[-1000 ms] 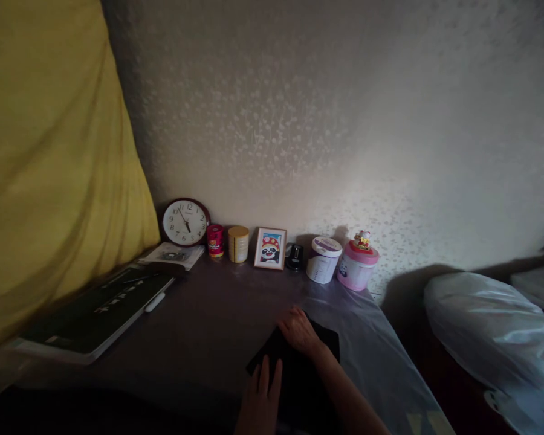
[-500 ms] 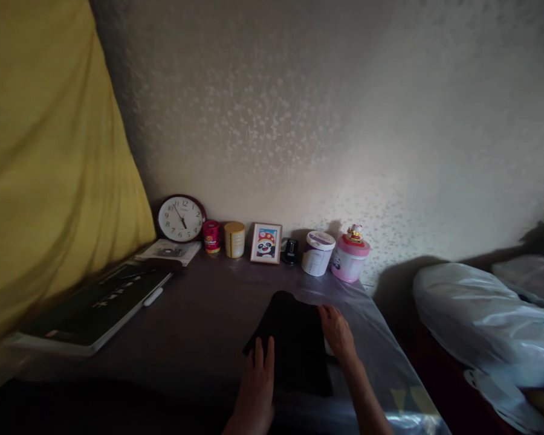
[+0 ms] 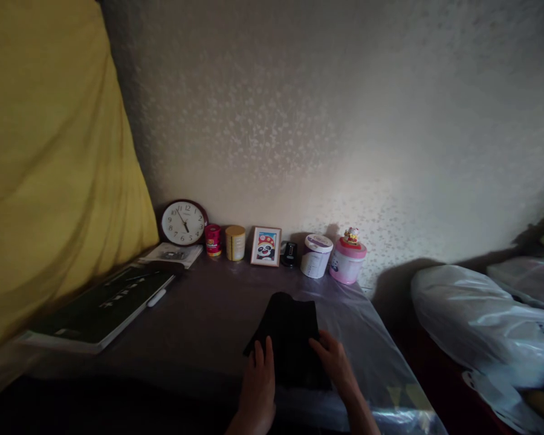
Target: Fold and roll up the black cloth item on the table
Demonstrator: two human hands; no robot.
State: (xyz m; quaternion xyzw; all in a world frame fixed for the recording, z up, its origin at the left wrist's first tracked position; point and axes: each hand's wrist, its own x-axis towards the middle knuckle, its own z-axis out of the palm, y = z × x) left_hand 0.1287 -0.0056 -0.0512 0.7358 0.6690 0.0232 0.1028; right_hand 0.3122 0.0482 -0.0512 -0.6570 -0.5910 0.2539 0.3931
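Observation:
A black cloth (image 3: 292,338), perhaps a folded garment, lies on the table in front of me; its dark surface hides any folds. My left hand (image 3: 259,383) rests on its near left part, fingers stretched out and slightly apart. At the cloth's right edge, my right hand (image 3: 336,362) has thumb and fingers closed on the fabric. The cloth's far edge lies flat on the tabletop, beyond both hands.
Along the wall stand a clock (image 3: 184,223), a red can (image 3: 213,240), a yellow-lidded can (image 3: 235,243), a picture frame (image 3: 266,246), a white tub (image 3: 316,257) and a pink-lidded jar (image 3: 346,263). A green board-like item (image 3: 113,302) lies left; plastic bags (image 3: 476,320) sit right.
My right hand has moved down along the cloth's right edge, toward me. The left hand stays in nearly the same place on the cloth. The view has shifted slightly.

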